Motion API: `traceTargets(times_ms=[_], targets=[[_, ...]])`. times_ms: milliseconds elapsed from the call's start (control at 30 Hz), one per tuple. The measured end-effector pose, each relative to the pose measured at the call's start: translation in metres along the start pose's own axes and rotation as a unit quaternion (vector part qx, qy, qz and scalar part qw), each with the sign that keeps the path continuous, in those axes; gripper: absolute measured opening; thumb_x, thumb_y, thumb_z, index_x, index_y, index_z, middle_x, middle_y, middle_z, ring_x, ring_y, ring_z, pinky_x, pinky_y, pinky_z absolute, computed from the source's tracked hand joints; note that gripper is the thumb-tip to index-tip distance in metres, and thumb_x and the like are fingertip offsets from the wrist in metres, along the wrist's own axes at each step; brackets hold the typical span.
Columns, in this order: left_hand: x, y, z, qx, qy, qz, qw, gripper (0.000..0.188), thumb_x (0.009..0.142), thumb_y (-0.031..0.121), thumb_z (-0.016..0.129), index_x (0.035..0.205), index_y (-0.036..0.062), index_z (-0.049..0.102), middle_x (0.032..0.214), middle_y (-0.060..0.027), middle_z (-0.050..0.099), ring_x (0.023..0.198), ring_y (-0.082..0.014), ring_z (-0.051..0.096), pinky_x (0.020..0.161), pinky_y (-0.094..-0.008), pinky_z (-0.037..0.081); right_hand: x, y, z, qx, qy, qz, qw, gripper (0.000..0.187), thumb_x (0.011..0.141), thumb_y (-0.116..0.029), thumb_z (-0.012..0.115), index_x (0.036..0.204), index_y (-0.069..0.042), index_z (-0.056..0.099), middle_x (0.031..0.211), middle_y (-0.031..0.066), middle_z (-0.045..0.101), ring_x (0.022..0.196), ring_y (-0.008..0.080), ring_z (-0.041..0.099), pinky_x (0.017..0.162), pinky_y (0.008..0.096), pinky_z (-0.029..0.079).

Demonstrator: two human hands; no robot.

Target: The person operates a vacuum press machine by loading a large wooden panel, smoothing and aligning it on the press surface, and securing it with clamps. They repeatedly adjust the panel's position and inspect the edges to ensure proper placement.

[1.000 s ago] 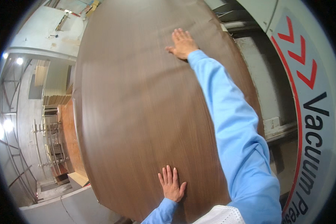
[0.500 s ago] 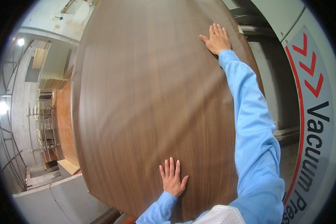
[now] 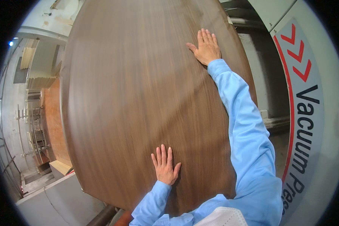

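Observation:
A large brown wood-grain sheet [image 3: 147, 98] stretches out before me, with faint ripples across it and its left edge bending downward. Flat on its near part lies my left hand [image 3: 165, 165], fingers spread and pointing away from me. My right hand [image 3: 208, 47] rests palm down by the far right edge, the thumb held apart and the arm stretched long. Neither hand grips anything. What lies beneath the sheet is hidden.
Along the right stands a pale machine housing [image 3: 329, 75] with red arrows and lettering. A dark gap [image 3: 269, 75] runs between it and the sheet. Stacked boards [image 3: 41, 71] and an orange-brown panel [image 3: 56, 120] are at the left, behind a low grey wall [image 3: 60, 201].
The view has shifted, so the surroundings sit further left. My right hand has slid back a little toward me along the sheet. My left hand stays flat near the front.

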State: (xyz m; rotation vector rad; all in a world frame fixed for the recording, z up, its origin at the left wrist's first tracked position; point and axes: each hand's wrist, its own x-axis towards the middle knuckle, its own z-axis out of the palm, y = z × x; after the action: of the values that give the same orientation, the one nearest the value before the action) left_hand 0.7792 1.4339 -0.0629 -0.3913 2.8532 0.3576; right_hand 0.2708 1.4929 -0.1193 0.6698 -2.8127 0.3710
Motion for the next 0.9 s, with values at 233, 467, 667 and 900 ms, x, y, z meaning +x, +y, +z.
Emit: traceTargets(times_ms=[233, 467, 667, 900], targets=[[-0.052, 0.033, -0.007, -0.058, -0.044, 0.112, 0.991, 0.076, 0.092, 0.042, 0.062, 0.154, 0.0109, 0.030, 0.164, -0.0170, 0.013, 0.152, -0.0363, 0.005, 0.119, -0.0601, 0.000, -0.048, 0.011, -0.042, -0.087, -0.028, 0.003, 0.996, 0.085, 0.098, -0.066, 0.029, 0.153, -0.001, 0.027, 0.160, 0.0179, 0.025, 0.150, 0.0295, 0.017, 0.123, 0.0455, 0.009], [0.105, 0.022, -0.048, 0.024, 0.137, 0.079, 0.987, 0.074, 0.095, 0.039, 0.056, 0.156, 0.0102, 0.025, 0.164, -0.0155, 0.014, 0.152, -0.0360, 0.008, 0.121, -0.0567, 0.006, -0.106, -0.060, -0.031, 0.001, -0.019, 0.018, 1.000, 0.082, 0.098, -0.061, 0.034, 0.152, 0.001, 0.028, 0.160, 0.0188, 0.023, 0.150, 0.0318, 0.017, 0.122, 0.0475, 0.010], [0.090, 0.033, 0.006, 0.012, 0.113, 0.167, 0.979, 0.076, 0.097, 0.052, 0.049, 0.156, 0.0105, 0.025, 0.163, -0.0139, 0.016, 0.152, -0.0349, 0.008, 0.120, -0.0573, 0.006, -0.263, -0.058, -0.076, 0.024, 0.010, 0.028, 0.999, 0.076, 0.100, -0.052, 0.040, 0.150, 0.003, 0.029, 0.158, 0.0209, 0.027, 0.149, 0.0344, 0.021, 0.122, 0.0499, 0.012], [-0.092, 0.079, 0.043, -0.004, -0.016, 0.295, 0.955, 0.082, 0.094, 0.058, 0.049, 0.154, 0.0049, 0.029, 0.163, -0.0133, 0.018, 0.151, -0.0337, 0.010, 0.121, -0.0566, 0.006, -0.487, -0.069, -0.165, -0.015, -0.086, 0.102, 0.991, 0.072, 0.099, -0.043, 0.047, 0.151, 0.003, 0.027, 0.160, 0.0210, 0.023, 0.149, 0.0357, 0.018, 0.121, 0.0524, 0.011]])
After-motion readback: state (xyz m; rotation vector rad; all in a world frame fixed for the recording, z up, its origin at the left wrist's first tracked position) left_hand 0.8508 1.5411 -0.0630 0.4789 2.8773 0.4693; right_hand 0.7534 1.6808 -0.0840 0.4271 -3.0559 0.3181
